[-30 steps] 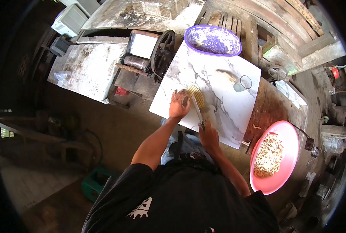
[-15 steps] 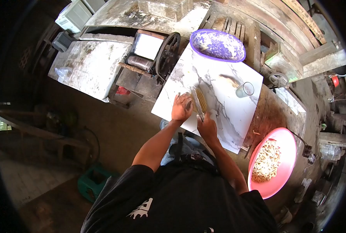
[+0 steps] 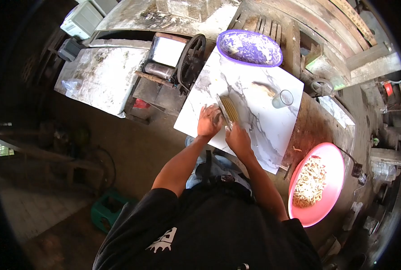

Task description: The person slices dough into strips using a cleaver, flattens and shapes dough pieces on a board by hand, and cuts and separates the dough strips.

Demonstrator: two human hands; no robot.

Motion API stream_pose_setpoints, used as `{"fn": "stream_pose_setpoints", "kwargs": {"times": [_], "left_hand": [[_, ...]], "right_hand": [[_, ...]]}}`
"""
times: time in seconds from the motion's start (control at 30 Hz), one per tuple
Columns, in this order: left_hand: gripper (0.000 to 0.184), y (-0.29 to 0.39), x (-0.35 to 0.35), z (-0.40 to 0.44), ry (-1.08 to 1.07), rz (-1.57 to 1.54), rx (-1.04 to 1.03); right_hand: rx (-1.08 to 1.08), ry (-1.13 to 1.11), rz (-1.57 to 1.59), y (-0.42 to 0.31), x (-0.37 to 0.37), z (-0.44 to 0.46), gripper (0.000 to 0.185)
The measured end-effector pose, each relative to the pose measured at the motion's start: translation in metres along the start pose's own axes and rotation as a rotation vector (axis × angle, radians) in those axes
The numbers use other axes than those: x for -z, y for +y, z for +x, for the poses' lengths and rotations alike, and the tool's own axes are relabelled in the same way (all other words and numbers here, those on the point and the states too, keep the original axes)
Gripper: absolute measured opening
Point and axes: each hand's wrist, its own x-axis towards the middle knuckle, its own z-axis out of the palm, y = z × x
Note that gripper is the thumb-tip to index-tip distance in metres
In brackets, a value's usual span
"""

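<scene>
My right hand (image 3: 239,138) is closed around the handle of a knife (image 3: 224,110), whose long blade points away from me across the marble-patterned board (image 3: 263,126). Along the blade's right side lies a bundle of thin, yellowish dough strips (image 3: 230,108). Just left of the blade is my left hand (image 3: 209,120), its fingers apart and resting near the board; whether it touches the blade I cannot tell. A drinking glass (image 3: 282,99) stands tilted-looking toward the board's right side, beside a light smear of flour or dough (image 3: 264,89).
A purple oval tub (image 3: 250,47) with white residue sits at the board's far edge. To the left stands a hand-wheeled roller machine (image 3: 169,63). A pink basin (image 3: 331,180) of short cut pieces is at the right. A green plastic stool (image 3: 106,211) stands behind on the left.
The knife blade has shifted slightly left relative to the dough strips, exposing more of them. My right hand has moved a little with it. The whole view has tilted slightly.
</scene>
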Motion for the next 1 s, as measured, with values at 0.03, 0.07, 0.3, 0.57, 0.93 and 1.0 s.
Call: {"fn": "stream_pose_setpoints", "kwargs": {"times": [0.03,0.07,0.3,0.57,0.93,1.0], "left_hand": [[0.018,0.000,-0.001,0.000,-0.002,-0.001,0.007],[0.018,0.000,-0.001,-0.001,-0.007,-0.003,0.000],[0.014,0.003,0.005,0.002,-0.002,-0.010,-0.022],[0.019,0.003,0.015,0.001,-0.091,0.012,-0.124],[0.023,0.006,0.018,-0.002,-0.137,-0.020,-0.120],[0.022,0.007,0.018,-0.002,-0.141,-0.015,-0.110]], "right_hand": [[-0.009,0.005,0.003,0.000,0.002,-0.003,0.030],[-0.028,-0.021,-0.013,-0.001,0.004,-0.005,0.030],[-0.178,-0.117,0.016,0.010,0.012,-0.048,0.032],[-0.204,-0.140,0.011,0.034,0.012,-0.103,0.033],[-0.206,-0.072,0.108,0.044,0.008,-0.117,0.035],[-0.162,-0.045,0.142,0.051,-0.001,-0.112,0.034]]}}
